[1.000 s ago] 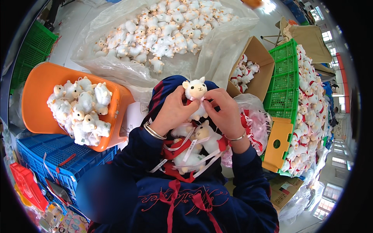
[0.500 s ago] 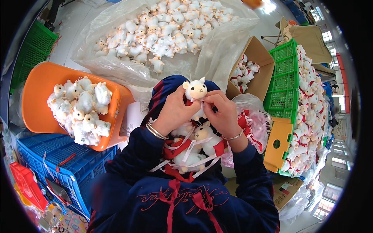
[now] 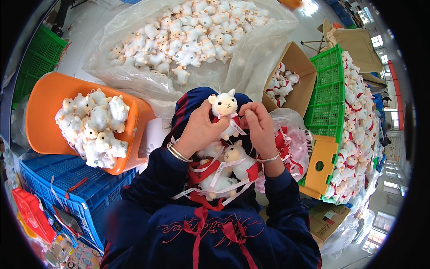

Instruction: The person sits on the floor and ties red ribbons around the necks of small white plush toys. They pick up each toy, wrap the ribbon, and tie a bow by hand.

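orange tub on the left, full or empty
Partly full: the orange tub, tipped toward the person, holds a heap of white plush lambs at its lower end; its upper part is bare.

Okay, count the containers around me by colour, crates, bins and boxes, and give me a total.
Green crates: 2, one far left, one at right
Blue crates: 1
Orange bins: 1
Red crates: 1
Yellow boxes: 1
Brown cardboard boxes: 2, one open holding toys, one at lower right
Total: 8
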Demonstrator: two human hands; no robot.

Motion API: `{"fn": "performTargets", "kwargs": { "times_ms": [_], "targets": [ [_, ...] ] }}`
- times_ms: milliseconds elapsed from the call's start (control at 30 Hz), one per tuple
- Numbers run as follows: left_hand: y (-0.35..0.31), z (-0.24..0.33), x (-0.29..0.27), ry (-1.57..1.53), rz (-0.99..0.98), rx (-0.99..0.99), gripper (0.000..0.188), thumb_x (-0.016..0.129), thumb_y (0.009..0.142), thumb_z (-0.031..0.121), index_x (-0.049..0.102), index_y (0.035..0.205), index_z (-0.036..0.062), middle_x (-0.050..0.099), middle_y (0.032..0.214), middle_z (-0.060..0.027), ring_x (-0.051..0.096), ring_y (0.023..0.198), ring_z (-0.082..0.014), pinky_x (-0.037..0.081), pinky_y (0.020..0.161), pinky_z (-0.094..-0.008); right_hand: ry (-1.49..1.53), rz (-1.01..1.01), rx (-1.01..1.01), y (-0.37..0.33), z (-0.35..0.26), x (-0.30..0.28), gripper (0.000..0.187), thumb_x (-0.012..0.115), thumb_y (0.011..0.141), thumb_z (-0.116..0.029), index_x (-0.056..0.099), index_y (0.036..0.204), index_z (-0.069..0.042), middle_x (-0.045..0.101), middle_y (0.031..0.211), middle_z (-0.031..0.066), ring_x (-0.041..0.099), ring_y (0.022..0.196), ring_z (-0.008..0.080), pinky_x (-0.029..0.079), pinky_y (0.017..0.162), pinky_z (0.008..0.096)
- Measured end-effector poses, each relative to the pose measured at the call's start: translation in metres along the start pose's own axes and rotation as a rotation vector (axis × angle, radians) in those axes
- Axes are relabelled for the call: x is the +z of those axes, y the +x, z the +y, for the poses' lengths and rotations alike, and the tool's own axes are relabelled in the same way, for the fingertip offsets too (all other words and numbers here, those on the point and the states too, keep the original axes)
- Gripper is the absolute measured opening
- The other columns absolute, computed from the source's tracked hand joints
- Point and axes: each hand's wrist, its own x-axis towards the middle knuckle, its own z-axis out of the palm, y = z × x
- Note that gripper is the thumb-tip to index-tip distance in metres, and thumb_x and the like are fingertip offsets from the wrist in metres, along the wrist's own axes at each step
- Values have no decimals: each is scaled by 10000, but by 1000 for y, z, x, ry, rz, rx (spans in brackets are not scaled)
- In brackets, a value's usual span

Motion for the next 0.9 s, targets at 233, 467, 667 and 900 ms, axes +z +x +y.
{"fn": "performTargets", "kwargs": {
  "times_ms": [233, 467, 667, 900],
  "targets": [
    [-1, 0, -2, -7, -20, -9, 420, 726, 882, 199, 591, 1211, -23, 711, 1019, -140, 684, 871, -195, 539, 797, -323, -354, -48, -223, 1, -4, 15, 157, 570, 1053, -144, 597, 970, -13, 591, 824, -5, 509, 697, 69, 431, 624, 244],
    [-3, -5, 0, -22, 9, 55, 412, 714, 884, 193, 585, 1212, -18, 710, 1031, -163, 701, 899, -253, 542, 825, -351, -156, 0, -35, 7, -5, 10, 170, 584, 1038, -148, 596, 947, -5, 581, 800, 7, 514, 709, 84, 444, 634, 268],
    [-2, -6, 0, -6, 10, 89, 400, 699, 881, 173, 586, 1213, -20, 714, 1017, -171, 709, 911, -272, 542, 833, -358, -532, -106, -344, 5, -6, 15, 178, 580, 1041, -128, 572, 903, -15, 519, 770, 16, 473, 716, 114, 418, 657, 283],
    [1, -12, 2, -38, 9, 148, 389, 694, 906, 160, 583, 1237, -11, 708, 1023, -126, 705, 894, -218, 548, 795, -328, -286, -60, -207, 5, 3, 21, 181, 589, 1048, -143, 595, 920, -15, 529, 784, -1, 465, 702, 89, 409, 629, 269]
  ]
}}
